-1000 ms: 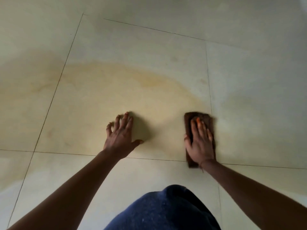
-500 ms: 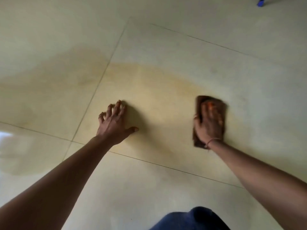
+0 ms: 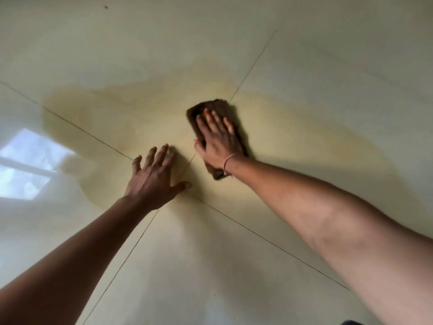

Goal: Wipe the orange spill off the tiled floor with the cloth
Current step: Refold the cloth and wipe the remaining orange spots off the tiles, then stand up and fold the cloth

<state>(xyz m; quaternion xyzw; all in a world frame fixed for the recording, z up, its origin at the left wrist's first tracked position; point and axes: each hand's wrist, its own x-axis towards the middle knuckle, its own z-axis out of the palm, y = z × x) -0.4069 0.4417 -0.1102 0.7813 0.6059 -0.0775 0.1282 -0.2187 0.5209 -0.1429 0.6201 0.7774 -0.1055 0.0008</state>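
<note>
My right hand [image 3: 216, 137] presses flat, fingers straight, on the brown cloth [image 3: 218, 134] inside the orange spill [image 3: 131, 118], beside a grout joint of the tiled floor [image 3: 328, 55], my left hand [image 3: 154, 177] spread just beside the cloth.

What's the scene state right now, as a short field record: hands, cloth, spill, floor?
right hand: flat on the cloth, fingers straight, pressing it down
left hand: flat on the tiled floor, fingers spread, beside the cloth, not touching it
cloth: dark brown, folded oblong, inside the spill
spill: pale orange film across several tiles, not yet wiped away
wristband: thin, on right wrist
window reflection: on tiles at left
</note>
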